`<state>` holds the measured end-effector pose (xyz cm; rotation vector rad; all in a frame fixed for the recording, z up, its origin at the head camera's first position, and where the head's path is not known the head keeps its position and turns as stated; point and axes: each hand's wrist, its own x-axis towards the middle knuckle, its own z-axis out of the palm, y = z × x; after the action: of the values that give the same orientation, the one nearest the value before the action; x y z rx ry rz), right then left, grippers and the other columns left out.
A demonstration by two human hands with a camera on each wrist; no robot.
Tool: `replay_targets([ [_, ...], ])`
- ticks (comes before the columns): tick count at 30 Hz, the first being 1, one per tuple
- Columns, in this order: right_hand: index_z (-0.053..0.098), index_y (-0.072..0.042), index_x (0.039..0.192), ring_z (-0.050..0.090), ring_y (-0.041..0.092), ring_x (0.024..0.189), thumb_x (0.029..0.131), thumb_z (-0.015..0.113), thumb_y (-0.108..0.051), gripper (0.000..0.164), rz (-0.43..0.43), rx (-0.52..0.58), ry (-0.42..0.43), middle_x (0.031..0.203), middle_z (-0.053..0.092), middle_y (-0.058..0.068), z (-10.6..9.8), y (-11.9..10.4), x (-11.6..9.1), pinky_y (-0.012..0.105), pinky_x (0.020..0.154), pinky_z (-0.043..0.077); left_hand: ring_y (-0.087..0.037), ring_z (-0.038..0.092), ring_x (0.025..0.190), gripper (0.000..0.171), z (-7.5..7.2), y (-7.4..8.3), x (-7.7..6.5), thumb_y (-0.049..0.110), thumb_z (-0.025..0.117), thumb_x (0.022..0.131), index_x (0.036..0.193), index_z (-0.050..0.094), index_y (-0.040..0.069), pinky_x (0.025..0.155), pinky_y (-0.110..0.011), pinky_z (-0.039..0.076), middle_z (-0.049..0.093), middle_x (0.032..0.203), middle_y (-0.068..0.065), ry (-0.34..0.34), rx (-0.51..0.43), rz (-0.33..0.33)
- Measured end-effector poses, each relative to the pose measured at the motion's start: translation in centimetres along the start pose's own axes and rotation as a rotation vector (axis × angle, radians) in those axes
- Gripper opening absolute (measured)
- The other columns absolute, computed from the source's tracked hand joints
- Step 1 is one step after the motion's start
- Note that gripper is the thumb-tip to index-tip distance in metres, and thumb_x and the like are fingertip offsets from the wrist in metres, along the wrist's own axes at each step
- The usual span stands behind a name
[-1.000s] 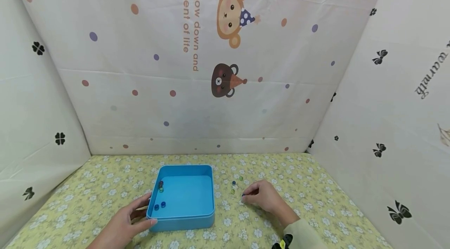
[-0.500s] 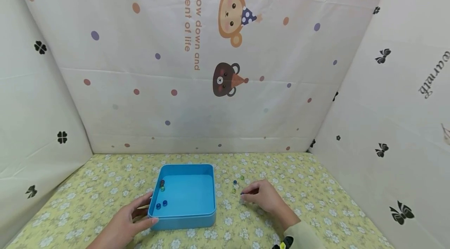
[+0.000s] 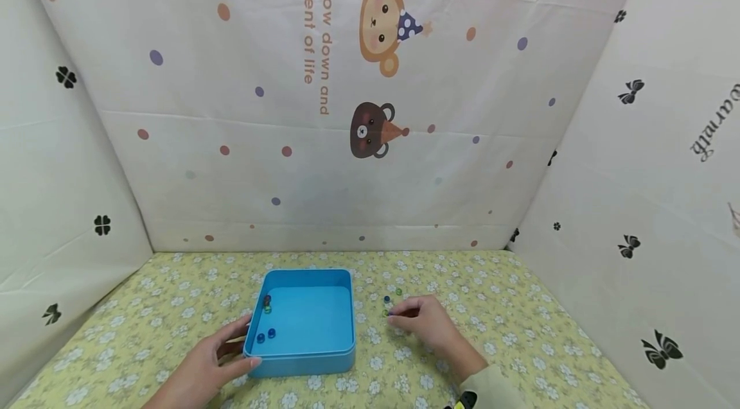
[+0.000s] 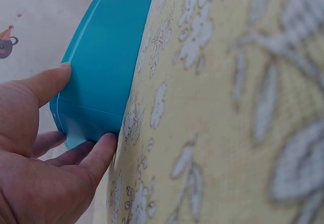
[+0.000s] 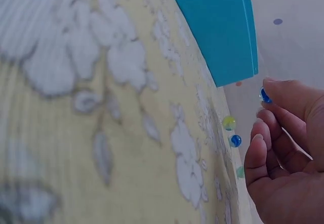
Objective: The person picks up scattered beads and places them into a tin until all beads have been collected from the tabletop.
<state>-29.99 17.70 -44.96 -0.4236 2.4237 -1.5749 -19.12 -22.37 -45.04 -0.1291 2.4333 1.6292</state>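
Observation:
A square blue box (image 3: 315, 325) lies open-topped on the table. At its front left corner my left hand (image 3: 211, 357) holds it, thumb against the front wall and fingers along the left one. Inside, along the left wall, are two dark blue marbles (image 3: 272, 333), a green marble (image 3: 268, 309) and a darker one (image 3: 266, 300). My right hand (image 3: 430, 325) pinches a blue marble (image 5: 265, 96) between thumb and index finger, right of the box. Beside that hand on the cloth lie a blue marble (image 5: 236, 141), a yellow-green marble (image 5: 229, 122) and a green marble (image 3: 399, 291).
A yellow cloth (image 3: 474, 293) with white flowers covers the table. White printed sheets (image 3: 312, 197) hang behind it and at both sides. The box walls stand well above the marbles.
My right hand has shifted slightly left, toward the box, with the pinched marble. The left hand has kept its hold on the box corner. The head view has shifted a little.

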Motion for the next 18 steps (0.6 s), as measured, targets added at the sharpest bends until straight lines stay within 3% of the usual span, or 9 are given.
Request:
replay_targets([
  [18, 0.077, 0.001, 0.114, 0.071, 0.014, 0.092, 0.093, 0.079, -0.025, 0.033, -0.131, 0.088, 0.031, 0.112, 0.075, 0.011, 1.6, -0.6, 0.5, 0.025, 0.077, 0.07, -0.053, 0.052, 0.132, 0.091, -0.1, 0.1, 0.0, 0.032, 0.08, 0.09, 0.162, 0.03, 0.007, 0.103, -0.045, 0.066, 0.036, 0.158, -0.034, -0.009, -0.009, 0.008],
])
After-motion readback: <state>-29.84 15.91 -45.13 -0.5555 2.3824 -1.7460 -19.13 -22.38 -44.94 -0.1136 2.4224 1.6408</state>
